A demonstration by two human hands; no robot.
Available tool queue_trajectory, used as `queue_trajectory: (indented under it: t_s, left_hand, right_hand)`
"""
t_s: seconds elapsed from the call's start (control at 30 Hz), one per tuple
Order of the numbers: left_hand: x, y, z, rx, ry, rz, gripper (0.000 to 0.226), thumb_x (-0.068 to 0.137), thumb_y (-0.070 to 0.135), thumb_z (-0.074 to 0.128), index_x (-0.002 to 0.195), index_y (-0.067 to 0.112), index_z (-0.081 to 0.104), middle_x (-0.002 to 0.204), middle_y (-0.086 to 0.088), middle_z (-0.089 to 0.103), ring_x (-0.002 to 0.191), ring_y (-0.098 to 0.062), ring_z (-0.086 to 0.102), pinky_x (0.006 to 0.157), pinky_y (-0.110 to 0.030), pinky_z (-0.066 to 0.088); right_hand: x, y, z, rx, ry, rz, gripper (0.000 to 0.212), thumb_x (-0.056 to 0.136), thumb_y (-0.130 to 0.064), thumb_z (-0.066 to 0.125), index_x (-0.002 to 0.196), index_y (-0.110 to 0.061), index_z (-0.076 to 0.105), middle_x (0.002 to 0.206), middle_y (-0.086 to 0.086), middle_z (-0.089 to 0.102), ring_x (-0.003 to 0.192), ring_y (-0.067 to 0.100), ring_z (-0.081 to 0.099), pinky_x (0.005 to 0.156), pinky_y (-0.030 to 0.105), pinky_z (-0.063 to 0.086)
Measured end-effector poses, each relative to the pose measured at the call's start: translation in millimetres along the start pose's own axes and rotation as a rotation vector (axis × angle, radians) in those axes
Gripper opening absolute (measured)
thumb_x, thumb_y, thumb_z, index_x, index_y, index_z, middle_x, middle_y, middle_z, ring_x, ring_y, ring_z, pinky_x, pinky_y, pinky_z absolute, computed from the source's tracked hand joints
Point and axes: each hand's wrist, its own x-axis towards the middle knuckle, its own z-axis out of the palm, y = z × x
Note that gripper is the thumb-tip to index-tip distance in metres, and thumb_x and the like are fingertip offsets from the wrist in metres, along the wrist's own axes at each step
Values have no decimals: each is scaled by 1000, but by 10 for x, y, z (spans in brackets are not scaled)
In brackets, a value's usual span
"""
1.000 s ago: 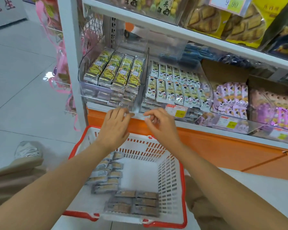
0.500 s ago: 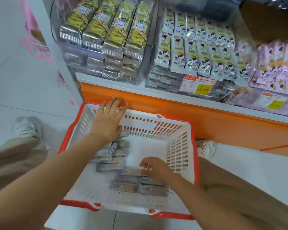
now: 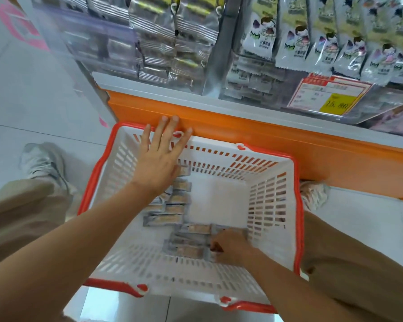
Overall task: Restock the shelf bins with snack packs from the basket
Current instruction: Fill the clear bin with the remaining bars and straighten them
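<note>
Snack packs [image 3: 165, 219]: where do you have them on the head view? (desk)

All lying flat on the bottom of the basket [image 3: 268, 205], which sits on the floor just below the shelf bins [image 3: 91, 40]. (me)

And the grips? (desk)

My left grip [image 3: 158, 163] is wide, fingers straight and spread over the basket's far rim, holding nothing. My right grip [image 3: 230, 246] is down on the near cluster with the fingers curled. It is blurred, so I cannot tell whether it has closed on a pack. (me)

How would you do this step well? (desk)

I judge it to be the pick-up. I would take the top packs of the near cluster by their long edges, several together and all facing one way, so they go into a bin in rows like the stock there. The wrappers look slick, so I'd pinch firmly and keep the left grip free for the column beneath it. (me)

Counts? (desk)

One basket, two grips. Two bins in sight, split by a divider [image 3: 221, 40], and one price tag [image 3: 330, 94]. In the basket I count at least five packs in the column by my left wrist and at least three in the near cluster. More lie hidden under both grips, so I have no full total. (me)
</note>
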Motion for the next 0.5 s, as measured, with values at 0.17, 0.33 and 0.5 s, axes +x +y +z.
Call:
queue_trajectory:
  t_s: [0.17, 0.33, 0.5]
  left_hand:
    - [-18, 17, -56, -34, -19, -14, 96, 86, 32, 67, 157, 24, 2, 163, -14, -9, 150, -34, -10, 120, -54, -6]
    - [-34, 21, -203, -86, -35, -7, 91, 85, 27, 68, 157, 21, 13, 163, -16, 1, 151, -34, -4, 121, -54, 1]
    - [-58, 76, -382, -167, -51, -26, 78, 86, 27, 68, 154, 22, 29, 162, -16, 10, 150, -36, 3, 122, -51, 8]
  right_hand:
    - [-38, -35, -42, 13, -16, 68, 9, 90, -19, 59, 81, -20, 62, 77, -6, 51, 68, 12, 49, 62, 23, 39]
    - [-176, -20, -82, 115, 12, 95, 12, 86, -20, 60, 97, -19, 63, 90, -6, 57, 82, 16, 56, 70, 26, 46]
    - [-361, -4, -454, 429, 277, 46, 28, 88, -32, 67, 114, -27, 59, 101, -2, 66, 87, 17, 62, 79, 31, 53]
